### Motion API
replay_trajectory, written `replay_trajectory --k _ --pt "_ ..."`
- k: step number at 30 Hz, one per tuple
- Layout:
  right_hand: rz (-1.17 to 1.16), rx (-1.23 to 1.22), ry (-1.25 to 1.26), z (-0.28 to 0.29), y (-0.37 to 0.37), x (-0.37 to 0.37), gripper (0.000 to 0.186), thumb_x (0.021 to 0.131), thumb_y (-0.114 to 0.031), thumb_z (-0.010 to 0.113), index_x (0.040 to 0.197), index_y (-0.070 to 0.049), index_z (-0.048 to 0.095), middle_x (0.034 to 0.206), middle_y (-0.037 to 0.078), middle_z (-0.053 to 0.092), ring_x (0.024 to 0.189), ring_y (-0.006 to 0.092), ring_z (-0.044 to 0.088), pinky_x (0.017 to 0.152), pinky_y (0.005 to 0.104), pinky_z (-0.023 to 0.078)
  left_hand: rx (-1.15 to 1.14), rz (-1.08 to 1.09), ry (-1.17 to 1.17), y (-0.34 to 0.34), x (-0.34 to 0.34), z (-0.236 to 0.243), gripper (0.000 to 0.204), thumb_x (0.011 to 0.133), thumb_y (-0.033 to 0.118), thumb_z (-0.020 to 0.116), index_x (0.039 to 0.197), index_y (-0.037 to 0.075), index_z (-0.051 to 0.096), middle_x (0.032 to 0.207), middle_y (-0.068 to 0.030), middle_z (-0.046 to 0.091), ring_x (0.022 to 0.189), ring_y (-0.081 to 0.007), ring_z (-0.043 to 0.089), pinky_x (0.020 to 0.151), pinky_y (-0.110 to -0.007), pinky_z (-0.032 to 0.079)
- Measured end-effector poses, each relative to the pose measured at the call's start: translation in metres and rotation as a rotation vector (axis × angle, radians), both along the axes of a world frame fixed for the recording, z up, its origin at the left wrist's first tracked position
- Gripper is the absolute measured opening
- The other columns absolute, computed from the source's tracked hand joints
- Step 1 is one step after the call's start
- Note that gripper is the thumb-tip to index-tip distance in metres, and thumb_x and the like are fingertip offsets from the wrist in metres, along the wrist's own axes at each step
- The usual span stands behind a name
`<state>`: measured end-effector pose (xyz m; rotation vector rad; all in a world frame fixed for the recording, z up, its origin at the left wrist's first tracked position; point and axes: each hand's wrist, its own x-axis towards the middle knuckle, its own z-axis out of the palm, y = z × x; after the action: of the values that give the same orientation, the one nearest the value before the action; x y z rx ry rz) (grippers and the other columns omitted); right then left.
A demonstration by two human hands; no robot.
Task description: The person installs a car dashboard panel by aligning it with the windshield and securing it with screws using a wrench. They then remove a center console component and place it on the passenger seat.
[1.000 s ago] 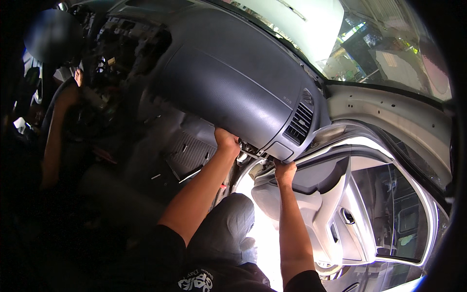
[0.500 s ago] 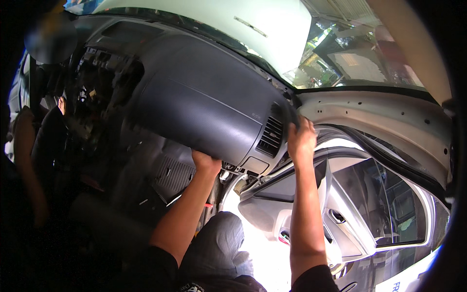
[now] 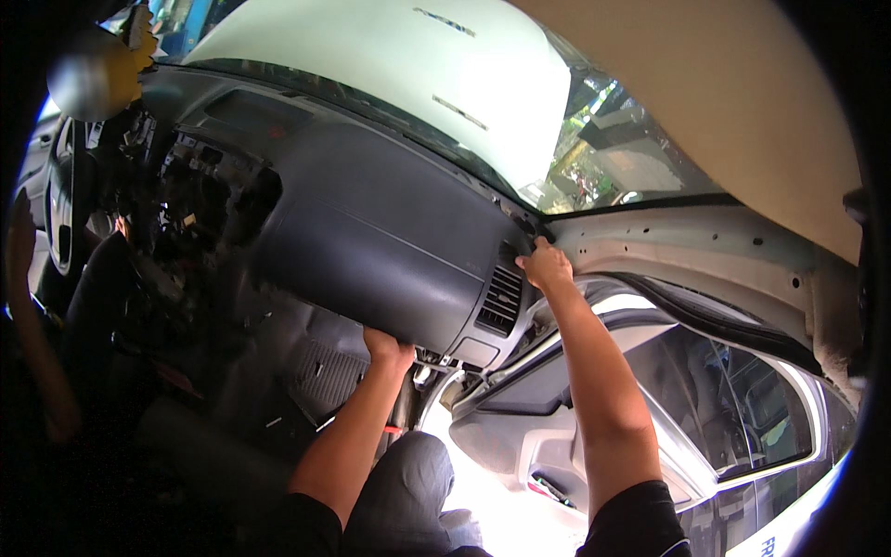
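A dark grey car dashboard point(image 3: 371, 251) spans the middle of the view. My left hand point(image 3: 388, 349) grips its lower edge from below; the fingers are hidden under the panel. At the dashboard's right end, my right hand point(image 3: 546, 265) is closed over the upper corner, with thumb and fingertips beside the slatted air vent point(image 3: 501, 299). Some of its fingers are out of sight behind the corner. Beneath the vent sits a small light grey panel point(image 3: 476, 351).
At left, the dashboard's centre is an open cavity point(image 3: 190, 218) with exposed parts. Another person's arm point(image 3: 42, 343) shows near the steering wheel point(image 3: 60, 200). The passenger door point(image 3: 520, 427) stands open at right, beside the bare metal pillar point(image 3: 677, 239). A ribbed floor mat point(image 3: 327, 371) lies below.
My right hand has shifted from the dashboard's right side up to the corner above the vent. My left hand keeps its place under the lower edge. The whole view has tilted.
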<state>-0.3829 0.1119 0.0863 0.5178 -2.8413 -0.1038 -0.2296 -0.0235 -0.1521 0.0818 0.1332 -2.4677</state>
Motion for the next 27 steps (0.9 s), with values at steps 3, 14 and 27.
replay_trajectory --k 3,14,27 --pt "0.01 -0.03 -0.009 -0.002 0.002 -0.001 0.061 0.093 -0.042 0.075 0.136 -0.006 0.051 0.129 0.023 0.069 0.125 0.038 0.064 0.105 0.0461 0.051 -0.043 0.052 0.017 0.0 0.001 -0.005 0.04 0.109 0.041 0.041 0.119 0.011 0.064 0.108 -0.0024 0.068 0.097 -0.0192 0.067 0.081 -0.036 0.057" --pt "0.025 -0.08 -0.069 0.001 -0.004 -0.026 0.071 0.084 -0.034 0.085 0.136 0.001 0.051 0.134 0.027 0.064 0.129 0.042 0.06 0.109 0.0467 0.047 0.023 0.061 -0.04 -0.001 -0.005 -0.005 0.041 0.107 0.05 0.045 0.12 0.015 0.063 0.107 0.0018 0.068 0.095 -0.0162 0.066 0.08 -0.034 0.056" --pt "-0.017 0.016 -0.151 0.007 -0.005 -0.025 0.07 0.092 -0.031 0.079 0.135 0.005 0.037 0.129 0.037 0.063 0.127 0.0497 0.059 0.106 0.0508 0.048 0.051 -0.049 0.007 -0.002 -0.029 -0.075 0.037 0.107 0.041 0.051 0.129 0.013 0.061 0.113 -0.0013 0.069 0.097 -0.0179 0.068 0.08 -0.032 0.057"
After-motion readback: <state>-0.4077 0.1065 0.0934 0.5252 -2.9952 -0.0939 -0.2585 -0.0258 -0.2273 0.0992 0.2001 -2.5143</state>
